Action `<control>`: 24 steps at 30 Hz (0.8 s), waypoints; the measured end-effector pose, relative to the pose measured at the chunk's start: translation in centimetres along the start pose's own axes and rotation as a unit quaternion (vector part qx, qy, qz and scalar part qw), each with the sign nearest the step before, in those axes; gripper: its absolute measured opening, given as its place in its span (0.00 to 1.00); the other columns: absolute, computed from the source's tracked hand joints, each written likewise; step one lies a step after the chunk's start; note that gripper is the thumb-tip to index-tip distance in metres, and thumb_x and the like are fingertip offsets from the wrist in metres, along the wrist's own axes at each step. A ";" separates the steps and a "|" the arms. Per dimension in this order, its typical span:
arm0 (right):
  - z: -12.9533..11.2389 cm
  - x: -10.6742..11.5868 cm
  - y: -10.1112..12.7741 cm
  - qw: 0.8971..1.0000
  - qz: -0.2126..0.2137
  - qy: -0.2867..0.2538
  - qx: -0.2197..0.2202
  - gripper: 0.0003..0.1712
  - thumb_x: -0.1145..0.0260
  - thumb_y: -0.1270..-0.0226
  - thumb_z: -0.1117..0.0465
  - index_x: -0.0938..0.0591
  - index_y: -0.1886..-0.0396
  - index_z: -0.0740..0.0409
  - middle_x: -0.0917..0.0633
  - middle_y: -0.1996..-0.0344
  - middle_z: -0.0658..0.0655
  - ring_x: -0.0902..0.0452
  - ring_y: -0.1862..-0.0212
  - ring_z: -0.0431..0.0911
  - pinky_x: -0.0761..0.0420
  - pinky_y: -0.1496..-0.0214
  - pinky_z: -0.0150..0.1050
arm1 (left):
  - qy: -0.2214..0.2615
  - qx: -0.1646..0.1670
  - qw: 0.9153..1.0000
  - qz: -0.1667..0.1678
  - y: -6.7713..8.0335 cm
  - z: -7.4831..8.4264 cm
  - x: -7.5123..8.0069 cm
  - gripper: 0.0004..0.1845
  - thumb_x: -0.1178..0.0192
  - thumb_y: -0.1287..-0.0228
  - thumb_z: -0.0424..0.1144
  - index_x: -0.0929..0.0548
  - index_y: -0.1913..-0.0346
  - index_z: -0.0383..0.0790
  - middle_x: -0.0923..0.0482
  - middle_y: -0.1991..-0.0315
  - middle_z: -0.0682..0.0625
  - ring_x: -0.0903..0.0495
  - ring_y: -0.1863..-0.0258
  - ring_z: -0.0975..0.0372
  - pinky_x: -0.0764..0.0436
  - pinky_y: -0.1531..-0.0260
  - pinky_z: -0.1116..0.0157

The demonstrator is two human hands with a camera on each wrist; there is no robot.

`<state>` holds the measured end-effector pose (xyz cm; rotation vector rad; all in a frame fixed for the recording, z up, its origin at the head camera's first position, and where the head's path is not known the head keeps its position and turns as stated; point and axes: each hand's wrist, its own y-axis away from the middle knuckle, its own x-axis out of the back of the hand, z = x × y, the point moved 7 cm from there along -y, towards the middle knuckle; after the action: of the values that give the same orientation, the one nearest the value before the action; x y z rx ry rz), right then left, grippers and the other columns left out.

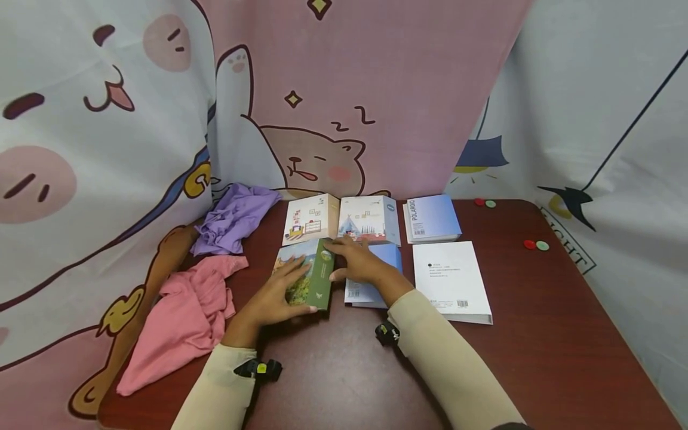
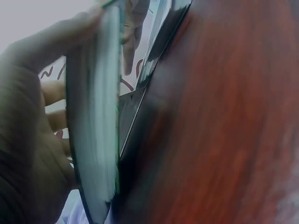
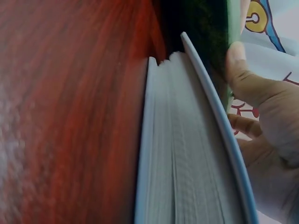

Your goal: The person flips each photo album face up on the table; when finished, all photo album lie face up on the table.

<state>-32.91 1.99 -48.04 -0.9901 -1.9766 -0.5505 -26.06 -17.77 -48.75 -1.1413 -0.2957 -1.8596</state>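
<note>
A photo album with a green spine and a landscape cover [image 1: 317, 280] lies on the table in the head view. My left hand [image 1: 271, 301] rests on its cover, fingers spread, with the thumb along the near edge. At the spine's far end, the fingertips of my right hand [image 1: 361, 261] touch the green album. The right thumb [image 3: 238, 58] meets its spine in the right wrist view. Under the right hand lies a blue album [image 1: 365, 292], partly hidden. Its page edges [image 3: 180, 126] face the right wrist camera; the green album's pages [image 2: 96, 112] show in the left.
Behind stand a cream album [image 1: 307, 220], a white tent-picture album [image 1: 362, 218] and a blue POLAROID album [image 1: 434, 218]. A white album [image 1: 451, 278] lies right. Purple cloth [image 1: 231, 218] and pink cloth [image 1: 188, 310] lie left. Small red and green discs [image 1: 530, 245] sit at the right edge.
</note>
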 end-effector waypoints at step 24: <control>-4.0 2.2 2.0 0.972 0.134 -0.180 0.077 0.49 0.29 0.23 0.52 0.42 0.10 0.54 0.44 0.10 0.60 0.44 0.12 0.61 0.29 0.17 0.61 | 0.370 -0.080 0.922 0.079 -0.2 2.3 0.9 0.52 0.35 0.33 0.19 0.50 0.11 0.33 0.43 0.17 0.23 0.22 0.27 0.65 0.14 0.37 0.65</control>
<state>-30.08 1.48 -43.92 -1.3001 -2.1109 -0.0666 -25.03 -16.81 -46.74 -0.4712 0.3733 -2.0443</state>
